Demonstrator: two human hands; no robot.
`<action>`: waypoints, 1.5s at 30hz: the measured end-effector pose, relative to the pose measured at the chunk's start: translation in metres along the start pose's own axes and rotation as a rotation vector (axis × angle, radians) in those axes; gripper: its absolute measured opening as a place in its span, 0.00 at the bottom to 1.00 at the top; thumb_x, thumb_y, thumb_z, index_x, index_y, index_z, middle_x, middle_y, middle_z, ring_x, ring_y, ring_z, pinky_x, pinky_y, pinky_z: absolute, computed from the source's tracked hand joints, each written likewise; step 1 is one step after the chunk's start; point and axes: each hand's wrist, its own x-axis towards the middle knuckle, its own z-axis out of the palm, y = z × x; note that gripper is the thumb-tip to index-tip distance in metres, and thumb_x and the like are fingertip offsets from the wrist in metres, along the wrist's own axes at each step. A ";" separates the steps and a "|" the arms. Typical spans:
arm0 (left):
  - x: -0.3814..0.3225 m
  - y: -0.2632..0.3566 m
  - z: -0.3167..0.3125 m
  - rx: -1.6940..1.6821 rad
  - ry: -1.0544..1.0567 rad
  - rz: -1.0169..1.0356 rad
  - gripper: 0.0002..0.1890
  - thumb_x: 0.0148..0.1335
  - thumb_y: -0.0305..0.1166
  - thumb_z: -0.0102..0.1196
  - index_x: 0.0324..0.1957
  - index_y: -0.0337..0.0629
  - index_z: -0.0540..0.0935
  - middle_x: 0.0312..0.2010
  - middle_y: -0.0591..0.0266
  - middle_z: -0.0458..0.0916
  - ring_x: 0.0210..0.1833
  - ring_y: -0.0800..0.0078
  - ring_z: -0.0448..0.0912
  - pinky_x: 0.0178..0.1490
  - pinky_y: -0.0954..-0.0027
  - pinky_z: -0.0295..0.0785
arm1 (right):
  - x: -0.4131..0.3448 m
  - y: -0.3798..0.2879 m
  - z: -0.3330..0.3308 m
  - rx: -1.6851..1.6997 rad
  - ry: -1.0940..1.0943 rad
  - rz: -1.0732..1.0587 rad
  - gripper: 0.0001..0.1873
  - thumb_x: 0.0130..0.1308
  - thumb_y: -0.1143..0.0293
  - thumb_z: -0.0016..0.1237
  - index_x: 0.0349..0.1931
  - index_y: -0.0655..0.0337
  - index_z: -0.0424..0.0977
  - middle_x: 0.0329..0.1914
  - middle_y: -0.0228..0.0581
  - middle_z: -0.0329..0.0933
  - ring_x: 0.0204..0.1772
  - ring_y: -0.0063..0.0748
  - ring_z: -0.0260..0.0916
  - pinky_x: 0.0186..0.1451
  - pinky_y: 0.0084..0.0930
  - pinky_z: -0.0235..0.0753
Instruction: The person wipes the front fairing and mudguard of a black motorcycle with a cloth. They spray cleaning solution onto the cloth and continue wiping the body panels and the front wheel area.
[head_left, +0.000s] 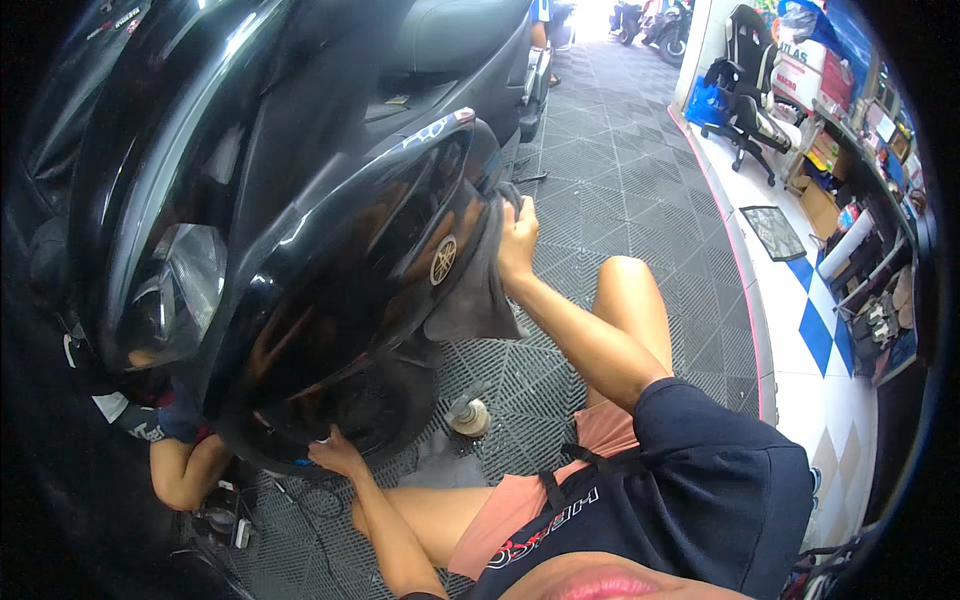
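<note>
A glossy black motor scooter (375, 247) with a round Yamaha emblem (443, 260) fills the left and middle. My right hand (519, 229) grips a dark grey cloth (491, 300) that hangs against the edge of its front panel. Low beside the front wheel (409, 397), my left hand (337, 454) has its fingers bent near the lower edge of the black bodywork; a small blue thing shows by the fingertips, and whether they hold it is unclear. Between my knees and the wheel are a clear bottle with a pale base (471, 417) and a grey cloth (444, 466) on the floor.
Another person's bent arm (180, 472) is at the lower left, near cables and small gear (240, 529). Grey floor tiles (615, 165) run back to parked motorcycles (660, 30). An office chair (757, 97) and cluttered shelves (847, 195) stand at the right, beyond a pink-edged step.
</note>
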 end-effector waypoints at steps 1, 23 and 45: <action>-0.002 0.013 0.002 0.062 -0.014 -0.050 0.24 0.50 0.34 0.68 0.42 0.24 0.76 0.36 0.37 0.77 0.45 0.42 0.73 0.48 0.47 0.67 | 0.009 -0.002 -0.001 -0.029 -0.009 0.119 0.13 0.68 0.64 0.45 0.43 0.66 0.69 0.36 0.50 0.77 0.41 0.43 0.75 0.48 0.37 0.71; 0.001 0.018 -0.001 -0.203 -0.078 0.120 0.20 0.56 0.28 0.59 0.44 0.17 0.75 0.40 0.38 0.80 0.42 0.51 0.78 0.50 0.58 0.69 | -0.038 0.078 -0.006 0.016 -0.033 0.075 0.12 0.69 0.65 0.46 0.37 0.64 0.62 0.15 0.50 0.66 0.20 0.47 0.72 0.26 0.39 0.67; 0.017 -0.009 0.005 -0.292 -0.169 0.175 0.17 0.60 0.23 0.53 0.51 0.22 0.74 0.48 0.52 0.79 0.49 0.64 0.75 0.57 0.66 0.68 | -0.016 0.046 0.019 0.354 0.081 0.031 0.10 0.64 0.75 0.49 0.44 0.67 0.71 0.32 0.49 0.79 0.34 0.47 0.80 0.39 0.32 0.77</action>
